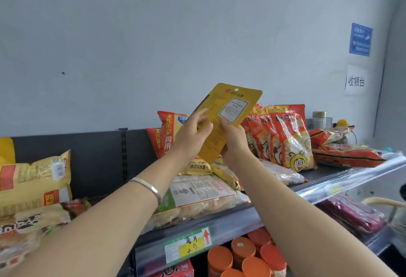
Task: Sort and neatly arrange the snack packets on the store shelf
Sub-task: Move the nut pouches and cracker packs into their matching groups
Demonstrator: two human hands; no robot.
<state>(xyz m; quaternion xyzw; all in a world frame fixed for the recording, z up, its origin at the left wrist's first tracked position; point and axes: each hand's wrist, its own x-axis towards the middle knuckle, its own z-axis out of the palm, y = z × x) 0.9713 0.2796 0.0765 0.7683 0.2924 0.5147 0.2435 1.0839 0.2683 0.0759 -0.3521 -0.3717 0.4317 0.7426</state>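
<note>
A: What is the biggest thing here?

B: The store shelf (219, 219). Its front edge runs from the lower middle up to the right, and a price label (187, 245) with a red arrow sits on that edge.

A: And what lies on it?

B: At the left end there is a big yellow bag (35, 180), lying on other packets. Near the front edge, in the middle, a large clear packet with pale snacks (197, 197) lies flat. Behind it, against the back edge, an orange and red packet (169, 131) stands upright. To the right a row of red packets with a bee picture (287, 138) stands leaning, and at the right end more red packets (342, 151) lie flat in a pile.

A: Where is the packet that the person sorts?

B: The yellow flat packet (226, 118) is in the air above the middle of the shelf, tilted, with its printed back side to the camera. It touches no other packet.

A: How do the hands hold it?

B: The left hand (193, 136) is closed on its left edge, fingers over the face. The right hand (235, 142) grips its lower right part from behind. The left wrist carries a silver bracelet (149, 189).
</note>
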